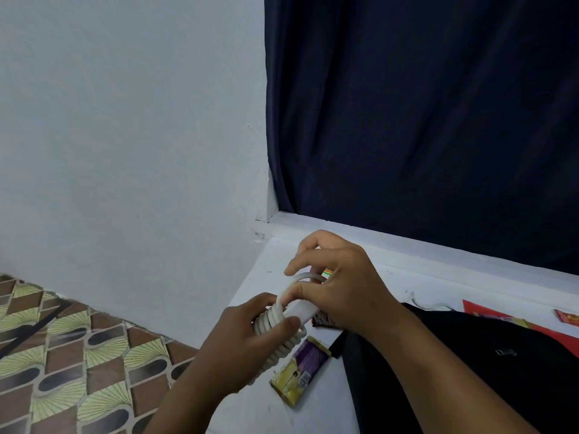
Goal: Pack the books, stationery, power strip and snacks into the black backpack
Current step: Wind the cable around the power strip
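Note:
A white power strip (297, 311) with its white cord coiled around it is held above the white table (260, 270). My left hand (247, 343) grips the wrapped body from below. My right hand (338, 283) pinches a loop of the cord at the strip's far end. The black backpack (470, 364) lies flat on the table to the right, partly under my right forearm. A yellow and purple snack packet (300, 371) lies just below the strip. A dark red snack wrapper (322, 319) shows behind my hands.
Red packets (482, 311) and another small red one (567, 317) lie at the table's far right. A dark blue curtain (423, 120) hangs behind the table. A patterned floor (78, 364) lies to the left, below a pale wall.

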